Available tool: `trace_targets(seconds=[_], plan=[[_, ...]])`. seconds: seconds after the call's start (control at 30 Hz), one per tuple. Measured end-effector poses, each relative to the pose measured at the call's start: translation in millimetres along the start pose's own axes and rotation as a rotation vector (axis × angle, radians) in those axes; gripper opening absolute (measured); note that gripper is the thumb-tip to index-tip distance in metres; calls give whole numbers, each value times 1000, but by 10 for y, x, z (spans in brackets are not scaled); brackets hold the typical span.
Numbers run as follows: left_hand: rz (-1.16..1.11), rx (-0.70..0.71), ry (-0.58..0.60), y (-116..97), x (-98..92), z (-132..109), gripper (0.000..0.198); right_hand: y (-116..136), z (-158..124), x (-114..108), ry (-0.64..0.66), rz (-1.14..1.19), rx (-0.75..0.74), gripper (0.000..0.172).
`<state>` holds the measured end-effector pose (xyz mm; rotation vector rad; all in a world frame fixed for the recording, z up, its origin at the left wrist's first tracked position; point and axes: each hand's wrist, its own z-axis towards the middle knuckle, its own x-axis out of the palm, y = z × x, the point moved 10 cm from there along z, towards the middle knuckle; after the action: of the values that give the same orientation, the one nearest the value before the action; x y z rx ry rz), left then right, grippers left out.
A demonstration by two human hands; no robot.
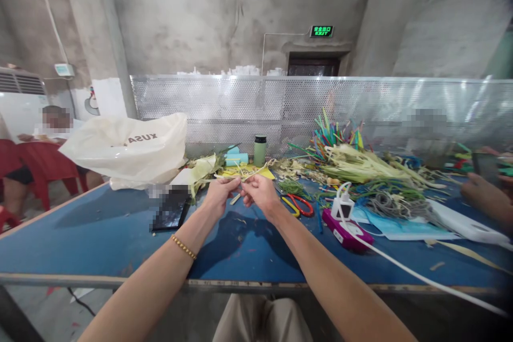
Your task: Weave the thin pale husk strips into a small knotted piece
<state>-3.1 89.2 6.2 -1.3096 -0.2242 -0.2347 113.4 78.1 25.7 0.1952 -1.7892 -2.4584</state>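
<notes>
Worktop: blue, running left to right before us, with a perforated metal panel along its far side.
White bag: bulky, on the far left of the worktop.
Black device: flat, right of the bag and nearer us, partly blurred.
Left hand: ours, fingertips pinching a pale strip.
Pale strip: raised over the middle; we cannot tell whether it is one length or two.
Right hand: ours, pinching too, close beside the left.
Handles: red and yellow, just right of our hands.
Purple box: near right, white charger on top.
Husk bundle: far right, beyond the box.
Co-worker's hand: right edge, blurred.
</notes>
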Motion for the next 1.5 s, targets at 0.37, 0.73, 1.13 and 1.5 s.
trace_targets(seconds=[0.37,0.73,1.13,1.5], plan=[[19,57,-69,-74,-65,6,27,115,30,-222,-137,-233,-64,27],[-95,41,78,-36,94,11,23,76,32,-283,-178,-80,-35,22],[-112,-29,79,-70,110,-41,29,253,89,-621,-305,-69,-111,32],[41,-7,222,-79,259,-109,22,293,-16,-220,227,-208,-94,36]])
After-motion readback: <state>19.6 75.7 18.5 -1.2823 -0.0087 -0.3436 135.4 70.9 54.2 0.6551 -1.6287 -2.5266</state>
